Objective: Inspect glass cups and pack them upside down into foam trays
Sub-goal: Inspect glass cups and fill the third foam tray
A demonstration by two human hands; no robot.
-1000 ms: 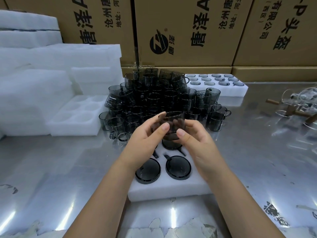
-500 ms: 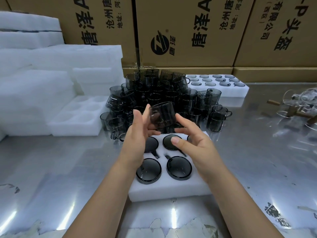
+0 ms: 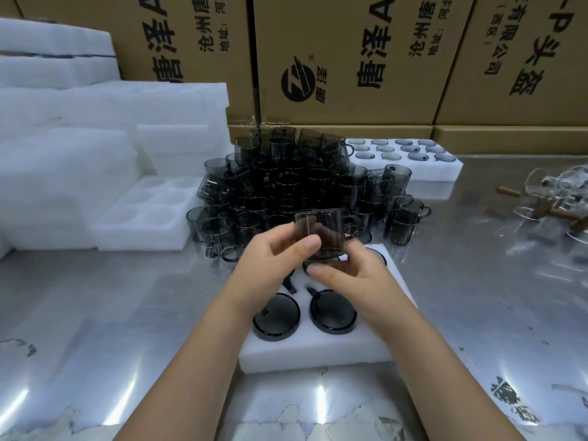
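Both forearms reach in from the near edge and meet at a smoky glass cup [image 3: 321, 232]. The left grip [image 3: 270, 268] pinches its side wall, thumb in front. The right grip [image 3: 362, 281] closes on its lower edge, thumb pointing left. The cup's handle points right. Directly below the grips lies a foam tray [image 3: 318, 354] with inverted cups. Just beyond is a cup pile [image 3: 296, 179] on the steel bench [image 3: 111, 313]. Foam blocks [image 3: 63, 148] stand far left, and cardboard boxes [image 3: 343, 58] stand behind.
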